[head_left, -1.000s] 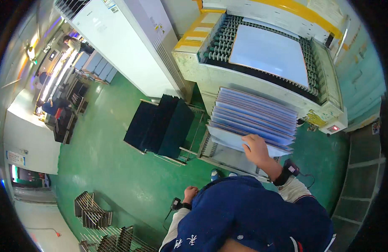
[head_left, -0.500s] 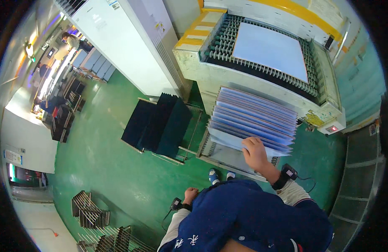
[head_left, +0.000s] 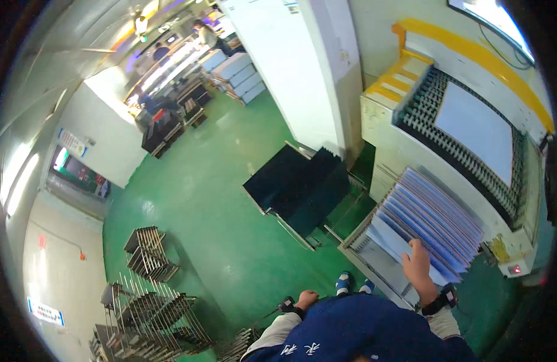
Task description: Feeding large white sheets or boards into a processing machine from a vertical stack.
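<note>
The right fingers (head_left: 417,253) sit farther forward than the curled left fingers (head_left: 311,295).

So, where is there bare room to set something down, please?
Widest: the green floor between the dark panels and the metal racks at lower left. A smaller strip lies in the light-panel rack, between its front panel and near edge. It is crowded beyond the right hand, among the closely set light panels.

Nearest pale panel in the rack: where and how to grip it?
Probably pinch the upper edge of the nearest panel from the person's side: it stands on edge, thin, with bare rack before it and other panels close behind.
</note>
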The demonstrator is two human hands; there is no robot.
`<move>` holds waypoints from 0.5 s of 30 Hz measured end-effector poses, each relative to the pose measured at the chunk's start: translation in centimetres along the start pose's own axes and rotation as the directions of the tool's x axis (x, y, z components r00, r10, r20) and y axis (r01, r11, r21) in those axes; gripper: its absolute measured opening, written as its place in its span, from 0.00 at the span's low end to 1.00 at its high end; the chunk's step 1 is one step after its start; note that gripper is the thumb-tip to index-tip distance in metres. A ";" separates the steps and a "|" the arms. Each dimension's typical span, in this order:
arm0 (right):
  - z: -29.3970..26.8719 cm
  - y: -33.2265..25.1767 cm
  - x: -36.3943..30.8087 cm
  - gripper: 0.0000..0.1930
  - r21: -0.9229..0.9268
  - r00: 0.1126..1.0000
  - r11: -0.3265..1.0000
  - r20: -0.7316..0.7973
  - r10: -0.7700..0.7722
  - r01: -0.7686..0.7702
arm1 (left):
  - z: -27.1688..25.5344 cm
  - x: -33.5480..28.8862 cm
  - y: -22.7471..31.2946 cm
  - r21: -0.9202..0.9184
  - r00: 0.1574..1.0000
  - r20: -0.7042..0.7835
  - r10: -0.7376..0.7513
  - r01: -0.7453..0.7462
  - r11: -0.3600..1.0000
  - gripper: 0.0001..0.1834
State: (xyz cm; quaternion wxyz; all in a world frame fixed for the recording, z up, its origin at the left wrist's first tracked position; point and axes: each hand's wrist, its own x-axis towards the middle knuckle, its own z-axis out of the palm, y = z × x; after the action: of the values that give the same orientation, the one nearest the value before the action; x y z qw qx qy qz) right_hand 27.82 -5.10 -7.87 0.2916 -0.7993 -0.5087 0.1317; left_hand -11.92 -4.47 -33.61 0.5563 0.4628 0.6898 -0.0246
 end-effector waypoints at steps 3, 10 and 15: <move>0.7 2.1 1.0 0.13 -0.063 0.997 0.998 0.062 0.036 -0.032 | 0.2 2.0 -2.6 0.048 0.999 0.019 0.034 -0.035 0.998 0.12; 2.1 4.9 2.9 0.06 -0.315 0.992 0.949 0.108 0.060 -0.023 | 0.0 0.3 -1.0 0.022 0.994 -0.060 0.095 -0.094 0.995 0.14; 1.9 4.0 2.8 0.06 -0.354 0.993 0.935 0.118 0.016 0.027 | 0.4 2.1 -2.7 -0.052 0.998 -0.054 0.041 -0.044 0.998 0.15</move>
State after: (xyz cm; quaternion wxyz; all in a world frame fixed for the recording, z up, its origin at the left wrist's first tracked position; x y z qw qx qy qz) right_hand 31.06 -3.28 -11.57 0.1121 -0.8280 -0.5430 0.0842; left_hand -13.31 -4.90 -36.73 0.5505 0.4628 0.6946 0.0179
